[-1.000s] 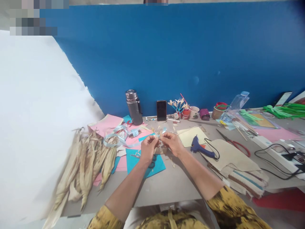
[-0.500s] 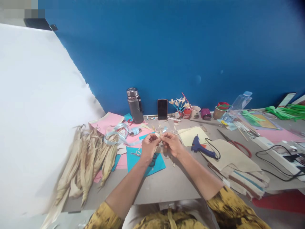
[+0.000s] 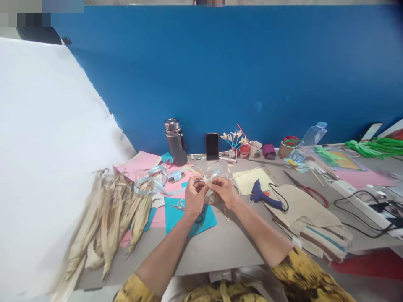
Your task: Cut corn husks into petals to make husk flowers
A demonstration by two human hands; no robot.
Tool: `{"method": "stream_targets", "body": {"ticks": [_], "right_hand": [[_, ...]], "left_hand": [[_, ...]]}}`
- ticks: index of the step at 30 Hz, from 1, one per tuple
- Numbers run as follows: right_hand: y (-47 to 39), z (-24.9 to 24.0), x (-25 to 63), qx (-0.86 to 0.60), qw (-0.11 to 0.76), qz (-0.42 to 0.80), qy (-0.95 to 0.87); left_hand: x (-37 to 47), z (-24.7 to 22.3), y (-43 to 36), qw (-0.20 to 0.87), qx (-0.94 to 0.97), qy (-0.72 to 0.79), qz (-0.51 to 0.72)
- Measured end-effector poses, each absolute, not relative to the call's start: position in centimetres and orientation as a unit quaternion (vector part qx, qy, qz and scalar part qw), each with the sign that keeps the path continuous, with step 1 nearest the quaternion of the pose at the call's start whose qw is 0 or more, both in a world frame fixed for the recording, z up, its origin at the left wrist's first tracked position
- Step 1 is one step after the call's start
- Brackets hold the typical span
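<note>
Head view: left hand (image 3: 195,199) and right hand (image 3: 225,191) nearly meet over the table (image 3: 220,249), thumbs and fingertips pinching one small pale husk-like piece (image 3: 207,181) between them. Neither hand is clenched. Pinching from both sides probably keeps a light, flimsy piece steady and lets each hand fold or turn it; exact fold hidden by fingers

Light blue strip end (image 3: 215,173) pokes up just beyond the fingertips, can't tell if it's attached. Looped blue ribbon (image 3: 172,193) lies beside the left hand, likely kept loose for easy reach. Dried husks (image 3: 108,226) are spread lengthwise further left, probably so single ones pull out cleanly

Blue glue gun (image 3: 266,200) is on its side, right of the hands, its nozzle end near the yellow sheet (image 3: 250,178); looks parked within right-hand reach. Phone (image 3: 212,147) is upright against the blue wall (image 3: 220,75), seemingly propped there to stay out of the work area. Flask (image 3: 175,149) stands at the back too, probably for the same reason
</note>
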State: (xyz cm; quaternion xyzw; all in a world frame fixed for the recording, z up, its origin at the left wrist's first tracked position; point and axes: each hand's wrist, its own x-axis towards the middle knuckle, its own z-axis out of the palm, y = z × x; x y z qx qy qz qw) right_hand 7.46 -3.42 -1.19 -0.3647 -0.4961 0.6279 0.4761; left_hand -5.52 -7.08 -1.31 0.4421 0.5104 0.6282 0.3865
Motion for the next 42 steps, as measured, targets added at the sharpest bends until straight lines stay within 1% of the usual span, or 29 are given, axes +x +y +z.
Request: {"method": "stream_targets", "body": {"ticks": [4, 8, 14, 17, 19, 20, 22, 24, 27, 29, 31, 33, 37, 42], "right_hand": [[-3.4, -1.1, 7.4, -0.372, 0.480, 0.617, -0.500], [-3.5, -1.2, 7.1, -0.371, 0.481, 0.634, -0.479], [-3.7, -1.3, 6.5, -0.382, 0.483, 0.661, -0.429], [-4.3, -0.2, 6.6, -0.406, 0.456, 0.624, -0.489], [-5.1, 1.1, 6.9, -0.393, 0.409, 0.567, -0.597], [-5.6, 1.9, 7.1, -0.374, 0.372, 0.540, -0.656], [-6.6, 3.2, 7.5, -0.337, 0.268, 0.500, -0.751], [-7.6, 4.0, 8.1, -0.313, 0.189, 0.445, -0.817], [-8.3, 4.3, 9.7, -0.288, 0.093, 0.325, -0.896], [-8.3, 4.2, 11.3, -0.309, 0.058, 0.277, -0.908], [-8.1, 4.2, 13.4, -0.344, 0.056, 0.267, -0.898], [-8.0, 4.3, 15.5, -0.382, 0.075, 0.272, -0.880], [-8.2, 4.4, 18.6, -0.418, 0.119, 0.292, -0.852], [-8.3, 3.4, 19.2, -0.426, 0.123, 0.292, -0.847]], "left_hand": [[-5.5, -1.2, -7.2, 0.356, 0.449, 0.531, 0.624], [-5.3, -1.0, -7.3, 0.340, 0.462, 0.540, 0.616], [-5.6, 0.1, -7.2, 0.373, 0.427, 0.532, 0.629], [-6.6, 2.4, -7.4, 0.377, 0.395, 0.547, 0.634], [-7.2, 4.7, -7.5, 0.364, 0.429, 0.547, 0.620], [-7.4, 5.9, -7.4, 0.358, 0.457, 0.549, 0.602], [-7.5, 8.0, -6.6, 0.337, 0.515, 0.553, 0.562], [-7.1, 9.1, -4.9, 0.329, 0.572, 0.555, 0.506], [-5.8, 8.5, -1.4, 0.295, 0.635, 0.548, 0.458], [-5.0, 7.0, 0.9, 0.282, 0.643, 0.545, 0.459], [-4.3, 5.4, 2.8, 0.304, 0.627, 0.541, 0.470], [-3.7, 4.1, 4.3, 0.342, 0.619, 0.538, 0.460], [-2.7, 2.5, 7.0, 0.393, 0.648, 0.517, 0.396], [-1.4, 1.0, 10.4, 0.401, 0.679, 0.499, 0.360]]}}
